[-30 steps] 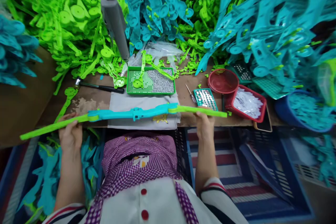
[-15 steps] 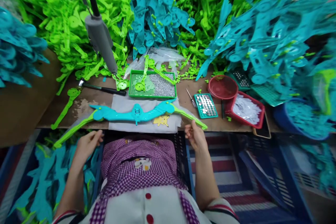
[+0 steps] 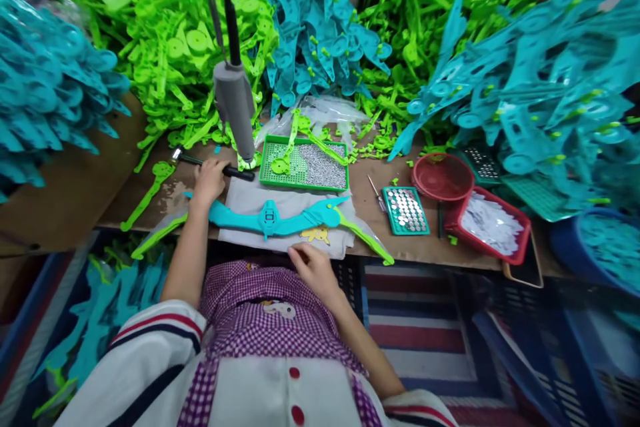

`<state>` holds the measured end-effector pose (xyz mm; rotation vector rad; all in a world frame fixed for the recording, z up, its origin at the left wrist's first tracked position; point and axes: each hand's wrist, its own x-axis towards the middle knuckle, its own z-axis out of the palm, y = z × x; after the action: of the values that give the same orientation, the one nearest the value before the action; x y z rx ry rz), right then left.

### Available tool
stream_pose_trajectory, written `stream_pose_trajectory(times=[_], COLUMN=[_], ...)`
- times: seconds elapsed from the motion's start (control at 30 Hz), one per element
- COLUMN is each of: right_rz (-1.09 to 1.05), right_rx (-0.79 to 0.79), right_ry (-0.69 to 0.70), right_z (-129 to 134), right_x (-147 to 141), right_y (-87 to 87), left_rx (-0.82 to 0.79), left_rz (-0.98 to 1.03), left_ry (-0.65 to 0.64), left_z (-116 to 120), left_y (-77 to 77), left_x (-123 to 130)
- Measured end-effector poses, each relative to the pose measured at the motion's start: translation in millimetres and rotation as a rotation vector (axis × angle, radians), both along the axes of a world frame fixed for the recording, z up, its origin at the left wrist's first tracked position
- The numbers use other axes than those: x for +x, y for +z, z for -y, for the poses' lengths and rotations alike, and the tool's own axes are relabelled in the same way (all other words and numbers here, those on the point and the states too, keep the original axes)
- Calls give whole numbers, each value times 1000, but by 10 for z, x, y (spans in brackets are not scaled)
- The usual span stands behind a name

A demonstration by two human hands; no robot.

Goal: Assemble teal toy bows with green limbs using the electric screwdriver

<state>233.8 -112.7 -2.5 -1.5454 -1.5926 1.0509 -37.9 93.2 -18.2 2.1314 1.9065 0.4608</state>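
Observation:
My left hand [image 3: 209, 181] is closed around the black handle of a hammer [image 3: 240, 173], which lies on the bench with its metal head to the left. My right hand [image 3: 315, 270] hovers at the bench's front edge, fingers loosely curled, nothing visible in it. Between them, a long turquoise bow-shaped plastic piece [image 3: 293, 225] lies across a grey cloth [image 3: 240, 188]. Lime-green arms stick out from both its ends; the right arm [image 3: 370, 239] shows fully. My left forearm covers the piece's left joint.
Behind the cloth, a green tray [image 3: 263, 170] holds small metal parts and two lime pieces. A grey power screwdriver [image 3: 235, 107] hangs above. Rightward are a screwdriver [image 3: 376, 193], a tray of round discs [image 3: 406, 210], and red containers [image 3: 443, 177]. Lime and turquoise parts are heaped behind.
My left hand has moved up and forward from the bench edge onto the hammer handle. My right hand has shifted left, away from the green arm. The view has shifted slightly.

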Motion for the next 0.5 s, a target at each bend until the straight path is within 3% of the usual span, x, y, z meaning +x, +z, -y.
stream_pose_trajectory(times=[0.13,0.23,0.33,0.4,0.5], right_rz=[-51,-190,-475,-704,-934], right_rx=[2,-111,-339,-532,-701], right_ry=[250,325,354,353,308], right_z=[-65,-146,-452,-755,-1125], right_x=[-240,-402,-751,-1076,-1520], right_y=[86,239,330,341,368], left_rx=[11,153,430,591,594], left_rz=[-75,21,209,331,472], left_ry=[-241,-264,-93,131,367], left_z=[-54,61,362,610,959], left_y=[168,289,310,268,147], left_x=[-197,-419,-507,-451,-292])
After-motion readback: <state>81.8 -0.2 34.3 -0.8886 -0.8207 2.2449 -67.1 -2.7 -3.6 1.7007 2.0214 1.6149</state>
